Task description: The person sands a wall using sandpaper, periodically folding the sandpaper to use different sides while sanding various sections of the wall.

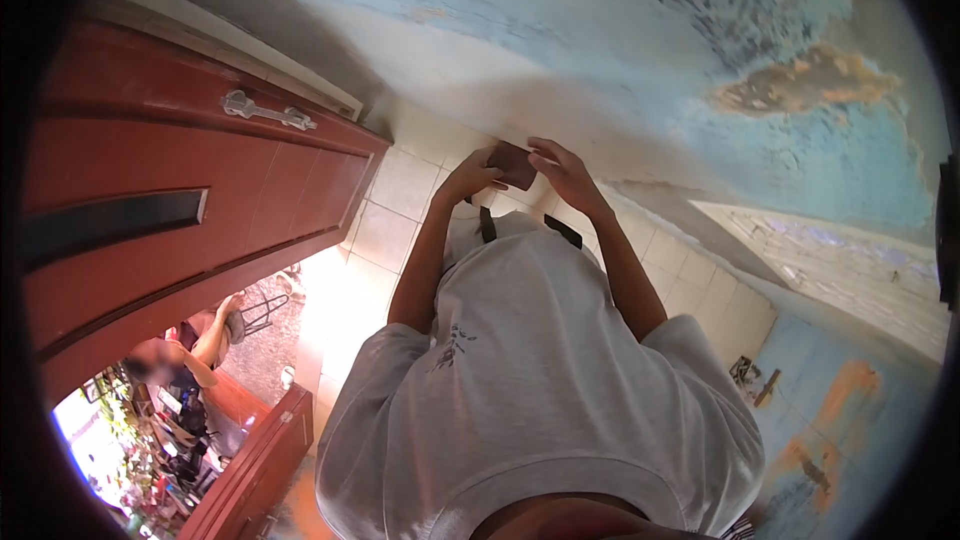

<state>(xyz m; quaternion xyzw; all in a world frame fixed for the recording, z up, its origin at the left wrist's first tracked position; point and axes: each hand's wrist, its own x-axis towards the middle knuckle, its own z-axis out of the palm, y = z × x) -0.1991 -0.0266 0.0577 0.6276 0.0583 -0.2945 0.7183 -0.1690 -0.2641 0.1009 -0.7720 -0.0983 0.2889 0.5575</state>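
Note:
In front of my waist, my left hand (472,176) pinches a small flat reddish-brown sheet (513,166) that looks like sandpaper. My fingers lie along the sheet's left side, partly over its edge. My right hand (563,172) is at the sheet's right edge with its fingers stretched out and apart. Whether those fingertips touch the sheet is hard to tell. Dark straps (563,231) hang at my waist below the hands, against my grey shirt (550,360).
A wall (450,40) with peeling blue paint rises ahead. At left stands a red door (180,170) with a metal bolt (268,112). Pale tiles (390,215) cover the floor. Beyond the doorway another person (205,345) is near cluttered goods and plants.

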